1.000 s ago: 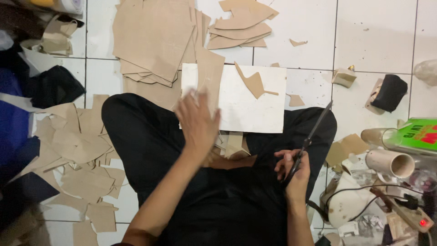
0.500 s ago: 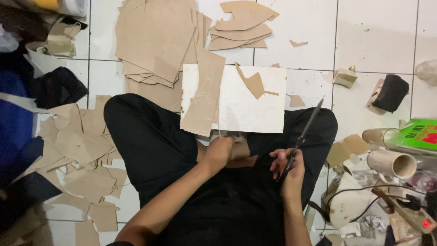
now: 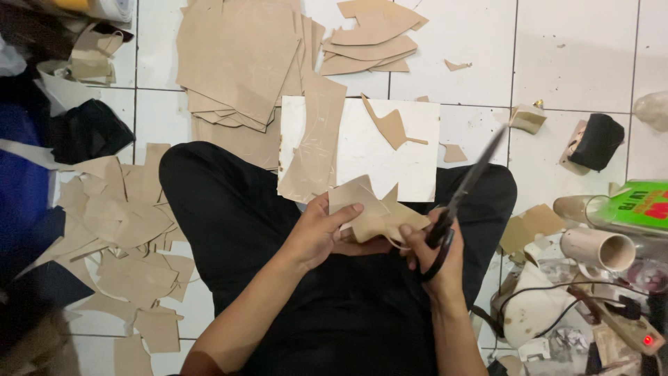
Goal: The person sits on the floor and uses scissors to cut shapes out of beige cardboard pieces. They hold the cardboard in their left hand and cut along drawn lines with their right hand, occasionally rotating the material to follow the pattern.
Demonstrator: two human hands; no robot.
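- We hold a tan cut piece (image 3: 376,209) with jagged points over our lap, just in front of the white board (image 3: 390,157).
- Our left hand (image 3: 316,233) grasps the tan cut piece from its left edge, thumb laid on top and fingers curled beneath.
- Our right hand (image 3: 435,254) is clenched through the handles of the black scissors (image 3: 463,191); its fingertips also touch the right edge of the piece.
- The scissor blades point up and to the right, away from the piece; motion blur prevents us from telling whether they are parted.
- The white board rests across our black-clad knees and carries a long tan strip (image 3: 316,143) and a small tan offcut (image 3: 391,125).
- A stack of tan sheets (image 3: 236,59) lies on the tiled floor (image 3: 570,56) beyond the board.
- Loose tan scraps (image 3: 125,237) lie spread at our left.
- A cardboard tube (image 3: 598,247) and a green box (image 3: 637,205) lie at our right.
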